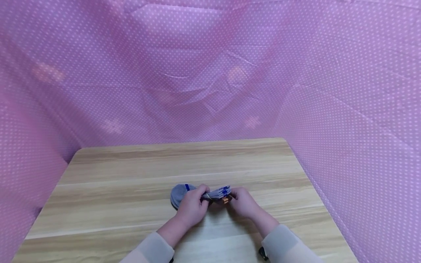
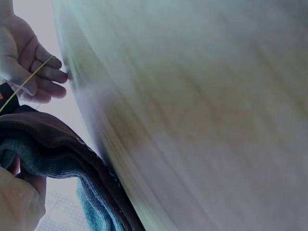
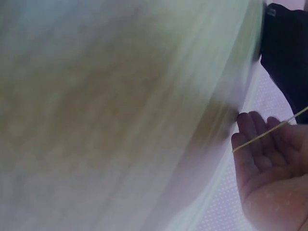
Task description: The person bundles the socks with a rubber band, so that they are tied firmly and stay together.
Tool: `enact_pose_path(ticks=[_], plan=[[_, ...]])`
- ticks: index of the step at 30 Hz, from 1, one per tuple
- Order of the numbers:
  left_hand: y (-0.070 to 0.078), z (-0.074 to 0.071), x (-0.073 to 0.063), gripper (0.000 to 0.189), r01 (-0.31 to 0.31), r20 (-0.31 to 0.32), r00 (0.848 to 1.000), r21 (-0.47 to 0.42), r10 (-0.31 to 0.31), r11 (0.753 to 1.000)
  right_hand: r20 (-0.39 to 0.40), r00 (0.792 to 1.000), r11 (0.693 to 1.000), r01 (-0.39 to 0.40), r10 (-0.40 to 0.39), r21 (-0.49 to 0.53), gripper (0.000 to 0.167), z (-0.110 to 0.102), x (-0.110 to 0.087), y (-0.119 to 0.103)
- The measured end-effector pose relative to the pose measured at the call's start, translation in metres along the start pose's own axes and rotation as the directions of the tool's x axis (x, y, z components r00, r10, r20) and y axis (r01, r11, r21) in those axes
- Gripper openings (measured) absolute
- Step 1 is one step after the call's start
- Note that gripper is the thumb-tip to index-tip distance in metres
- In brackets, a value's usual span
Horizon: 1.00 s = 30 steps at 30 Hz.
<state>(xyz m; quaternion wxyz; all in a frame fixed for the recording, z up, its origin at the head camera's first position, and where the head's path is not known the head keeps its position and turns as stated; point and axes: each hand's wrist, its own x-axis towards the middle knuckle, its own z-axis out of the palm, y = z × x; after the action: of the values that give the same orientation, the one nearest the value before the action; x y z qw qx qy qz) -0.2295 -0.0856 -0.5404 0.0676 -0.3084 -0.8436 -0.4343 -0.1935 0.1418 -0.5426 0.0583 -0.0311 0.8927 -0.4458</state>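
My left hand grips a layered bundle of socks round its middle, just above the table. The socks are grey and dark brown, with blue and orange marks at the right end and a blue stripe on the rounded left part. In the left wrist view, the dark and bluish layers of the socks bend over the left fingers. My right hand is at the bundle's right end. Its bent fingers hold a thin yellow rubber band, stretched taut towards the socks.
The wood-grain table lies beneath both hands. A pink-purple dotted cloth hangs behind the table and along both sides. A small black object shows beside the right cuff.
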Motion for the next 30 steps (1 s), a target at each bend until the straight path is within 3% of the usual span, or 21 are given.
enact_pose_path(ticks=[6,10,15,18,22,27,30], plan=[[0.001,0.000,-0.001,0.021,0.006,0.008,1.000,-0.006,-0.006,1.000,-0.087,0.996,0.986,-0.046,0.032,-0.158,0.021,0.006,0.006,-0.007],[0.007,-0.002,-0.001,0.018,0.033,0.115,0.993,-0.007,-0.032,0.999,-0.126,0.992,0.980,-0.041,0.017,-0.195,0.017,0.009,0.011,-0.007],[0.016,-0.004,0.002,0.025,0.033,0.217,0.976,0.017,-0.036,0.999,-0.131,0.991,0.991,0.018,-0.036,-0.135,0.011,0.012,0.012,-0.009],[0.016,-0.001,0.001,0.018,0.009,0.180,0.983,0.052,-0.018,0.999,-0.105,0.994,0.997,0.007,-0.015,-0.077,0.010,0.012,0.011,-0.011],[0.012,0.002,-0.002,0.028,-0.010,0.075,0.997,0.103,0.003,0.995,-0.104,0.993,0.988,-0.077,0.063,-0.136,0.010,0.009,0.009,-0.010],[0.010,0.003,-0.003,0.032,-0.020,-0.008,1.000,0.130,0.021,0.991,-0.175,0.976,0.916,-0.188,0.133,-0.354,0.005,0.001,0.008,-0.007],[0.011,0.003,-0.004,0.031,-0.055,-0.031,0.998,0.140,0.060,0.989,-0.221,0.964,0.885,-0.228,0.147,-0.407,0.010,-0.003,0.008,-0.004]])
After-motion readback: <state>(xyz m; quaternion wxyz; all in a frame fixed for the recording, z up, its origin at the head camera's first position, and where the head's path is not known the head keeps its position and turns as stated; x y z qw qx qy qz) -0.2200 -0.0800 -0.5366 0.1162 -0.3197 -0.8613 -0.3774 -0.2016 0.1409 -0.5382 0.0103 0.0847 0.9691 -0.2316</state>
